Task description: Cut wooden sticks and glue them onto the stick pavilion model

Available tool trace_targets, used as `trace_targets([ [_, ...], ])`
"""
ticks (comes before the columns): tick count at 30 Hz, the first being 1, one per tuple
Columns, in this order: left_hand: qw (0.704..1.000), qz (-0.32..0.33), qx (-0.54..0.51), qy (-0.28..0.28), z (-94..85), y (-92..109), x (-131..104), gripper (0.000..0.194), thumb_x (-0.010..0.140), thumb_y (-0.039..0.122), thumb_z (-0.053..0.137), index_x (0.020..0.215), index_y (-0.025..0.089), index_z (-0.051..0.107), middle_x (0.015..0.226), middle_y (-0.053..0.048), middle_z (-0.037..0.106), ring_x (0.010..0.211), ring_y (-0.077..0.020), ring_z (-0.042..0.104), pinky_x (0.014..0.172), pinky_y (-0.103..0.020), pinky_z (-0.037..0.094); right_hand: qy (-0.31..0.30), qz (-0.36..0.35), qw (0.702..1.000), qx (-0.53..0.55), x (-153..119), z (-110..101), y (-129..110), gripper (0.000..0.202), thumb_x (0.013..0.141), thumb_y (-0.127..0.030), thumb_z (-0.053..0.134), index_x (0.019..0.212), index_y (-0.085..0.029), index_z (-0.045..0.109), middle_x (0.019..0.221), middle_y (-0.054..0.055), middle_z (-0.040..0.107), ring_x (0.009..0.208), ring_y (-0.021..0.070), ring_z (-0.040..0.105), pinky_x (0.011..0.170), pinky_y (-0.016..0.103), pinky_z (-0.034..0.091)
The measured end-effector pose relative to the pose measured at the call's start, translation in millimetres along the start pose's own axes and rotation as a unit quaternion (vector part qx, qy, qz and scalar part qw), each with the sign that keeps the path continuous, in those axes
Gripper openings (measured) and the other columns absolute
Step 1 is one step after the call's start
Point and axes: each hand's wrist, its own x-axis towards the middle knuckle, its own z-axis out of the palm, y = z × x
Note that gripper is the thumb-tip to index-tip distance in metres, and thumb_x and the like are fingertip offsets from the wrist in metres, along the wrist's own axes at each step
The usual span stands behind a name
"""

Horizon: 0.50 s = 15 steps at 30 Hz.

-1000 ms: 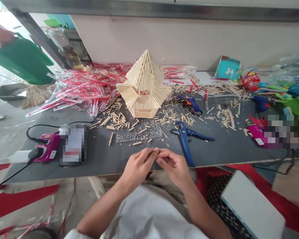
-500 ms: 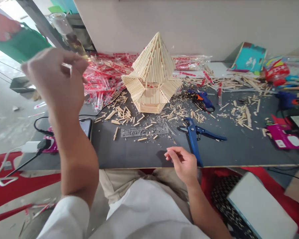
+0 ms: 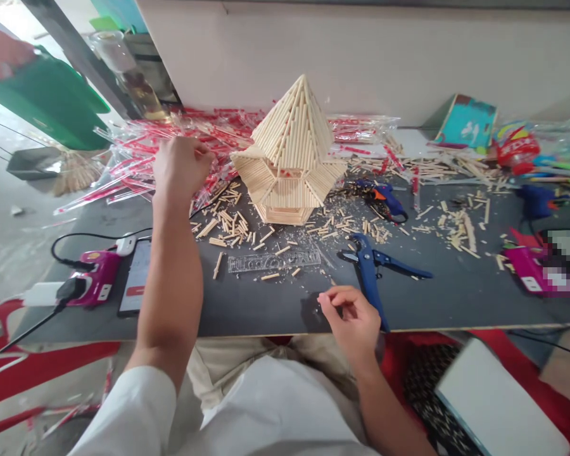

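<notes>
My left hand [image 3: 181,166] is over the pile of red-and-clear plastic wrappers [image 3: 128,152], its fingers curled. Whatever it may hold is hidden. Low over the table's front edge, my right hand [image 3: 354,316] is closed in a loose pinch, with nothing showing in it. Beside it lies a blue pipe cutter [image 3: 371,272], its handles spread. A tower-shaped model made of thin wooden sticks [image 3: 292,152] stands upright at the middle back. In front of it a clear plastic ruler [image 3: 275,259] lies flat among short cut sticks [image 3: 232,225].
A phone [image 3: 135,278] and a purple power strip [image 3: 95,278] with plugs and cables are on the left. Behind the cutter lies a blue glue gun [image 3: 387,199]. Another purple block [image 3: 534,269] is at the right. A green bin [image 3: 52,101] stands beyond the table.
My left hand has come down and to the right, from raised in the air to over the wrapper pile. My right hand stays near the table edge. The view has shifted slightly.
</notes>
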Motion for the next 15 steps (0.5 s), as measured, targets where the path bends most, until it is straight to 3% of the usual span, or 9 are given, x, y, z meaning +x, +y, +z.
trace_targets([
  [3,0.999,-0.027,0.043,-0.008,-3.4,-3.1,2.1,0.032,0.087,0.039,0.081,0.102,0.01,0.082,0.073,0.001,0.071,0.067,-0.0111,0.045,0.08,-0.035,0.051,0.007,-0.043,0.999,-0.031,-1.5,2.7,0.4,0.039,0.096,-0.015,0.07,0.072,-0.023,0.041,0.068,-0.004,0.051,0.062,0.0111,0.054,0.06,0.027,0.045],
  [6,0.998,0.013,0.011,-0.054,-4.9,-7.8,4.4,0.022,0.089,0.029,0.079,0.097,0.009,0.082,0.075,-0.001,0.075,0.069,-0.011,0.053,0.083,-0.034,0.053,-0.006,-0.079,0.995,-0.06,-1.7,6.6,0.2,0.046,0.097,-0.008,0.064,0.071,-0.023,0.028,0.063,-0.007,0.033,0.055,0.0094,0.036,0.055,0.028,0.032],
  [8,0.996,0.028,-0.037,-0.077,-4.4,-10.2,4.9,0.014,0.086,0.02,0.081,0.093,0.008,0.082,0.077,-0.001,0.077,0.072,-0.0106,0.058,0.085,-0.033,0.054,-0.019,-0.105,0.992,-0.068,-1.6,8.4,-0.1,0.047,0.096,-0.005,0.063,0.072,-0.023,0.027,0.065,-0.007,0.029,0.056,0.0096,0.031,0.055,0.029,0.028],
  [11,0.993,0.029,-0.096,-0.067,-3.5,-10.1,3.1,0.014,0.079,0.011,0.085,0.092,0.007,0.081,0.077,0.0,0.077,0.072,-0.0094,0.062,0.081,-0.03,0.055,-0.03,-0.13,0.988,-0.079,-1.7,8.8,-1.3,0.046,0.094,-0.002,0.063,0.073,-0.023,0.028,0.066,-0.006,0.029,0.057,0.0097,0.031,0.056,0.029,0.028],
  [15,0.995,0.017,-0.091,-0.034,-4.9,-1.8,-2.6,0.029,0.074,0.026,0.094,0.089,0.006,0.079,0.07,0.003,0.07,0.064,-0.0064,0.055,0.073,-0.027,0.051,-0.031,-0.14,0.985,-0.093,-1.8,7.7,-3.7,0.046,0.096,-0.005,0.061,0.072,-0.023,0.027,0.065,-0.006,0.028,0.056,0.01,0.032,0.055,0.029,0.029],
])
